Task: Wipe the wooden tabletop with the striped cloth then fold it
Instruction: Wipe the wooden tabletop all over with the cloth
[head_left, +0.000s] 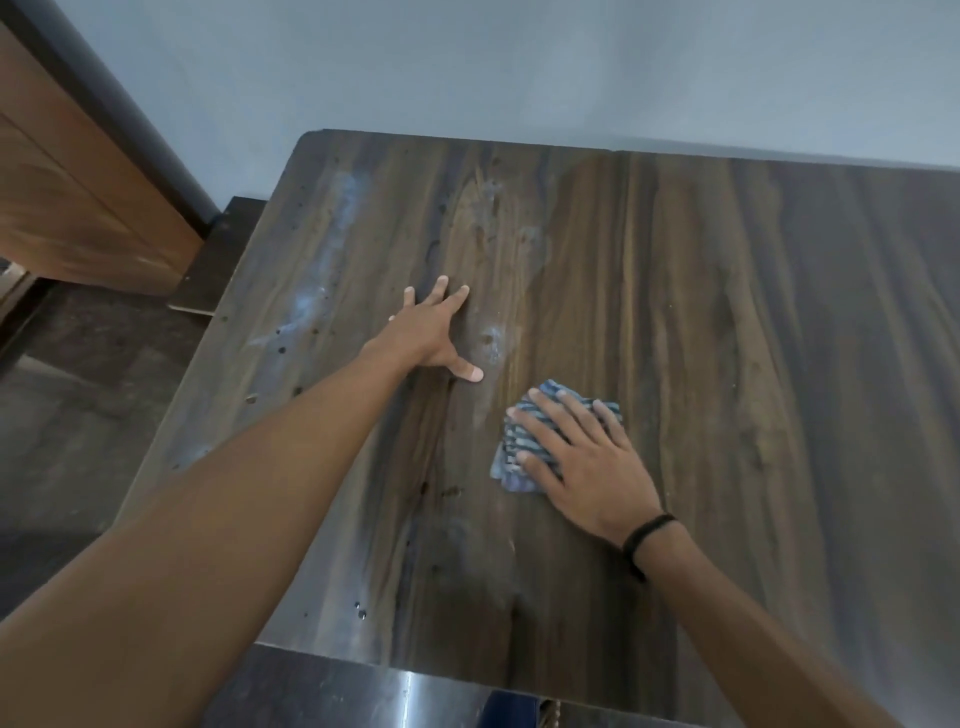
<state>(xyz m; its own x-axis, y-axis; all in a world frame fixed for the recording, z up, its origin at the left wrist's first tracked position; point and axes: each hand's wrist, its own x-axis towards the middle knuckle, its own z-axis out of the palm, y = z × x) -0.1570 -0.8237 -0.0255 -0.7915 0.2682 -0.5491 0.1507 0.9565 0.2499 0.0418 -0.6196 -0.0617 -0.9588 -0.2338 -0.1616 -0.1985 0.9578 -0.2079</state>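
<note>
Right hand (587, 457) laid flat, palm down, on the striped cloth (511, 441), fingers straight and spread, pressing rather than gripping. Cloth bunched into a small blue-and-white wad, lying on the wooden tabletop (727, 364) a little right of its middle and towards the near edge, mostly covered by the palm and fingers, with its striped edge showing at the fingertips and beside the thumb. Thin black band (647, 538) around the right wrist.

Left hand (434, 332) open as well, stretched further out, fingers splayed and resting flat on the bare wood, holding nothing, well apart from the cloth and to its left.

Dark, streaky grain across the tabletop, marked with pale whitish smears (332, 249) along the left side and near the middle, plus scattered small dark spots towards the left edge. Far edge of the table set against a plain grey-blue wall (519, 62). At the left, an orange-brown wooden panel (67, 197) and dark floor (78, 415) below.
</note>
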